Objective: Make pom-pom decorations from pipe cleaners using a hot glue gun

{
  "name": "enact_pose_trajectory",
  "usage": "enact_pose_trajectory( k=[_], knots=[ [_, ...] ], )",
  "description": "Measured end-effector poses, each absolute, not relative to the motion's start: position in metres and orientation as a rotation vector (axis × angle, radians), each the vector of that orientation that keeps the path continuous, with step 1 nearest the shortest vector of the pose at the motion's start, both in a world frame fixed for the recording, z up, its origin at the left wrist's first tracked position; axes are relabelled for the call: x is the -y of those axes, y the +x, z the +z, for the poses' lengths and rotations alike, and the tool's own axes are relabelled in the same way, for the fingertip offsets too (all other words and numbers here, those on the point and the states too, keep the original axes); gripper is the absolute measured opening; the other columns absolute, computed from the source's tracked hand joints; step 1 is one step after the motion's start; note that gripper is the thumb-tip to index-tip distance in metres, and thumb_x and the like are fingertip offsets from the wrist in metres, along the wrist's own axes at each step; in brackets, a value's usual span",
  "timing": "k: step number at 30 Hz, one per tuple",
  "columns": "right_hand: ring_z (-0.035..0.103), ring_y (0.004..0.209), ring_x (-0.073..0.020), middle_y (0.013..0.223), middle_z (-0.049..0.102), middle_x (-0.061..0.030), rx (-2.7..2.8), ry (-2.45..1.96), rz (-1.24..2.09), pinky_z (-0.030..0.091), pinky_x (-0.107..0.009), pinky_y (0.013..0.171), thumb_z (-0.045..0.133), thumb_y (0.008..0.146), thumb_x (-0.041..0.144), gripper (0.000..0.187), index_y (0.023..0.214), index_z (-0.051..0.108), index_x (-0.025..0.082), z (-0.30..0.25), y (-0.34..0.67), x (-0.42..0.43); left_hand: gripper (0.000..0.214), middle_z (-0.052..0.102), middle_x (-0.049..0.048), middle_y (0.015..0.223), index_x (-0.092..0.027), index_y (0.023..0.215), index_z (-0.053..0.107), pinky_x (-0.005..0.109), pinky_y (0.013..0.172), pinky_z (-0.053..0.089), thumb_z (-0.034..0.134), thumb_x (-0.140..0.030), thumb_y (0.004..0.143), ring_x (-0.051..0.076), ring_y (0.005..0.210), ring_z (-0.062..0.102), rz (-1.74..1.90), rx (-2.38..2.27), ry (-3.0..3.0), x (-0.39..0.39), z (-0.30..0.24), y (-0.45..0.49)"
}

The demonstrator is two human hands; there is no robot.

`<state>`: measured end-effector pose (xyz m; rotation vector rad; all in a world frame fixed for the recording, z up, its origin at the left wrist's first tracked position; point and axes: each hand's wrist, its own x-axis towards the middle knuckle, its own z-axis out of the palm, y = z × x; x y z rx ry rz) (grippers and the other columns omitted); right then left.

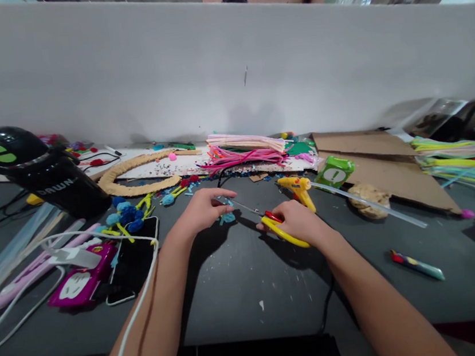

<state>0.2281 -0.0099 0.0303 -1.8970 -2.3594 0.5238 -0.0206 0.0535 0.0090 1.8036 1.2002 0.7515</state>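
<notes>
My right hand point(298, 221) is closed around the handles of yellow and red scissors point(279, 228), whose blades point left toward my left hand. My left hand point(203, 207) hovers over the dark table with fingers curled, its fingertips pinching a small blue fuzzy piece point(227, 217) at the tips of the blades. A yellow glue gun point(297, 188) stands just behind my right hand.
Pink pipe cleaners point(235, 156) and a rope ring point(133, 176) lie at the back. A black bottle point(41, 170), a phone point(133, 260), a pink case point(80, 278) and blue pompoms point(126, 213) sit left. Cardboard point(373, 155), a green box point(334, 172), a glue stick point(371, 205) and a pen point(417, 264) lie right.
</notes>
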Motion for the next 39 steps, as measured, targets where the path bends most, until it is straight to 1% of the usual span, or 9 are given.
enact_pose_trajectory(
  k=[6, 12, 16, 20, 23, 26, 31, 34, 39],
  knots=[
    [0.057, 0.064, -0.0186, 0.072, 0.067, -0.0079, 2.317, -2.047, 0.388, 0.029, -0.027, 0.054, 0.054, 0.077, 0.068, 0.05, 0.069, 0.069, 0.021, 0.033, 0.234, 0.006, 0.045, 0.072, 0.0089, 0.104, -0.021, 0.113, 0.07, 0.03, 0.069, 0.053, 0.071, -0.033, 0.07, 0.022, 0.081, 0.068, 0.749, -1.286, 1.843, -0.058, 0.01, -0.032],
    [0.056, 0.063, -0.0191, 0.067, 0.064, -0.0059, 2.215, -2.13, 0.398, 0.028, -0.027, 0.052, 0.051, 0.076, 0.071, 0.051, 0.067, 0.065, 0.023, 0.031, 0.24, 0.003, 0.051, 0.07, 0.0083, 0.114, -0.022, 0.117, 0.069, 0.033, 0.086, 0.051, 0.057, -0.013, 0.067, 0.025, 0.097, 0.066, 0.63, -1.509, 2.063, -0.067, 0.001, -0.046],
    [0.056, 0.062, -0.0185, 0.066, 0.063, -0.0051, 2.214, -2.106, 0.421, 0.028, -0.027, 0.052, 0.052, 0.075, 0.072, 0.052, 0.064, 0.062, 0.022, 0.031, 0.238, 0.004, 0.056, 0.069, 0.0084, 0.117, -0.021, 0.117, 0.069, 0.033, 0.093, 0.048, 0.052, -0.009, 0.065, 0.027, 0.106, 0.064, 0.586, -1.543, 2.118, -0.067, 0.0, -0.048],
    [0.056, 0.062, -0.0185, 0.065, 0.063, -0.0054, 2.214, -2.105, 0.425, 0.027, -0.027, 0.051, 0.052, 0.075, 0.073, 0.053, 0.062, 0.061, 0.021, 0.032, 0.238, 0.004, 0.051, 0.07, 0.0105, 0.111, -0.02, 0.118, 0.068, 0.033, 0.089, 0.049, 0.056, -0.013, 0.069, 0.026, 0.1, 0.065, 0.607, -1.539, 2.08, -0.064, 0.002, -0.047],
    [0.056, 0.061, -0.0183, 0.065, 0.063, -0.0054, 2.202, -2.106, 0.416, 0.027, -0.026, 0.051, 0.051, 0.075, 0.073, 0.054, 0.062, 0.06, 0.021, 0.032, 0.238, 0.004, 0.048, 0.069, 0.0119, 0.109, -0.018, 0.118, 0.065, 0.033, 0.082, 0.052, 0.064, -0.022, 0.07, 0.023, 0.089, 0.067, 0.77, -1.571, 1.92, -0.064, 0.004, -0.045],
    [0.056, 0.061, -0.018, 0.067, 0.064, -0.0058, 2.179, -2.12, 0.421, 0.028, -0.026, 0.052, 0.052, 0.075, 0.072, 0.052, 0.063, 0.06, 0.021, 0.032, 0.238, 0.003, 0.039, 0.069, 0.009, 0.1, -0.017, 0.105, 0.065, 0.031, 0.077, 0.053, 0.069, -0.031, 0.069, 0.021, 0.086, 0.067, 0.949, -1.522, 1.834, -0.065, 0.005, -0.042],
    [0.056, 0.062, -0.0184, 0.066, 0.063, -0.005, 2.152, -2.133, 0.422, 0.028, -0.026, 0.052, 0.053, 0.076, 0.071, 0.05, 0.064, 0.06, 0.022, 0.031, 0.238, 0.003, 0.021, 0.068, 0.003, 0.079, -0.018, 0.083, 0.06, 0.027, 0.068, 0.05, 0.069, -0.033, 0.071, 0.018, 0.074, 0.066, 1.05, -1.467, 1.844, -0.063, 0.007, -0.037],
    [0.055, 0.061, -0.0179, 0.065, 0.063, -0.0044, 2.149, -2.124, 0.427, 0.027, -0.026, 0.052, 0.053, 0.074, 0.072, 0.051, 0.062, 0.059, 0.022, 0.031, 0.238, 0.003, 0.019, 0.07, 0.0038, 0.078, -0.017, 0.077, 0.062, 0.027, 0.069, 0.05, 0.068, -0.034, 0.072, 0.018, 0.073, 0.066, 1.034, -1.455, 1.825, -0.061, 0.01, -0.033],
    [0.055, 0.059, -0.0173, 0.064, 0.062, -0.0046, 2.14, -2.129, 0.432, 0.027, -0.026, 0.051, 0.053, 0.074, 0.073, 0.052, 0.062, 0.059, 0.022, 0.032, 0.238, 0.004, 0.023, 0.073, 0.0065, 0.081, -0.016, 0.082, 0.071, 0.03, 0.073, 0.052, 0.068, -0.037, 0.073, 0.02, 0.076, 0.067, 1.01, -1.441, 1.786, -0.058, 0.018, -0.027]
  ],
)
